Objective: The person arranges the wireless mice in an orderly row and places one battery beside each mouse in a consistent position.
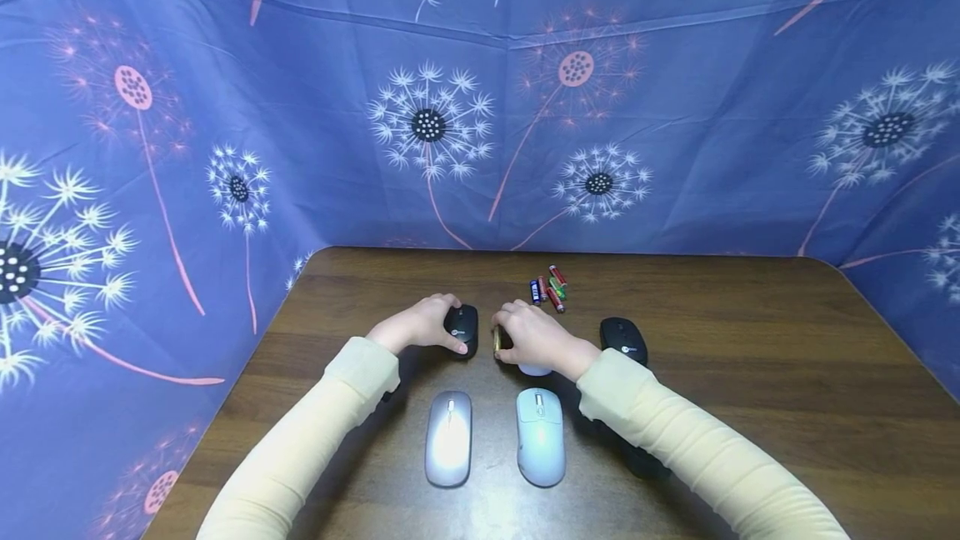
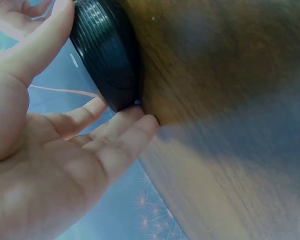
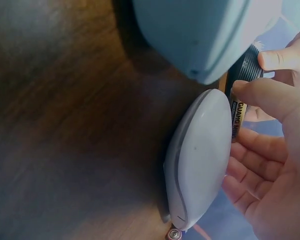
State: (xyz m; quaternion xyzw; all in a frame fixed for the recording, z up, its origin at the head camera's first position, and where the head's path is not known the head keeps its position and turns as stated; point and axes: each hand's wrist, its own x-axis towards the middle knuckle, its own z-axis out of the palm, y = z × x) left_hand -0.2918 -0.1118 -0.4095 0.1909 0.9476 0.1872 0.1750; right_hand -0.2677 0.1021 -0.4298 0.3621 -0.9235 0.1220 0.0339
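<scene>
My left hand [image 1: 422, 325] holds a black mouse [image 1: 461, 330] by its sides, thumb at the near end and fingers at the far end. In the left wrist view the mouse's ribbed side [image 2: 107, 50] shows, with fingertips close to the wooden tabletop. To its right, my right hand [image 1: 536, 336] pinches a black and gold battery [image 3: 238, 114] between thumb and fingers; part of its printed label is visible. A white mouse [image 3: 202, 155] lies right beside those fingers, mostly hidden under the hand in the head view.
Nearer on the table [image 1: 750, 357] lie a silver mouse [image 1: 448, 440] and a light blue mouse [image 1: 541, 437]. Another black mouse [image 1: 623, 338] sits by the right sleeve, which partly covers a dark object [image 1: 647, 465]. Several small batteries [image 1: 556, 300] lie beyond the right hand. A patterned blue cloth [image 1: 480, 215] hangs behind.
</scene>
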